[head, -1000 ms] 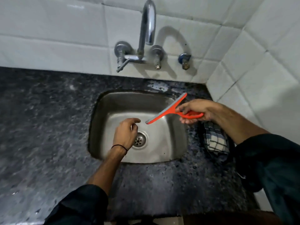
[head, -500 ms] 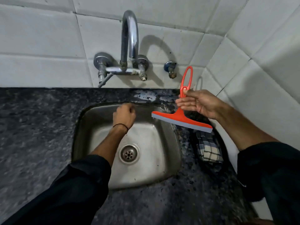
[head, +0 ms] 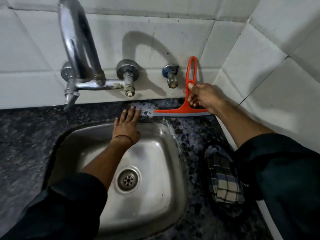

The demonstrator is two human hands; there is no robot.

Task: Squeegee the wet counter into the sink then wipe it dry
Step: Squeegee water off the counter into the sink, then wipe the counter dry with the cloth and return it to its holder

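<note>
Counter [head: 26, 135]: dark speckled stone, running left to right below the wall; wet sheen on the far strip behind the basin and along its right side.

Wall [head: 173, 32]: white glazed tiles with grey joints, meeting a second tiled wall at a corner on the far right.

Faucet [head: 78, 45]: chrome, wall-mounted, high arched spout, two valve bodies on a crossbar. A small blue-collared tap [head: 170, 75] sits on the wall to its right.

Sink [head: 155, 170]: stainless steel, rounded rectangle, set into the counter. Contents: a round drain strainer [head: 128, 180] at the bottom; no standing water apparent.

Squeegee [head: 181, 112]: orange, loop handle pointing up against the far wall, grey blade edge down on the counter strip behind the sink's far right corner.

Right hand [head: 204, 96]: closed around the lower part of the squeegee handle, thumb on the front.

Left hand [head: 127, 124]: open and flat, fingers spread, fingertips on the wet counter behind the sink, palm over the far rim; a thin dark band at the wrist. It lies just left of the blade's end.

Cloth [head: 225, 181]: checked, dark and pale, bunched on the counter right of the sink, near the right sleeve [head: 285, 179].
</note>
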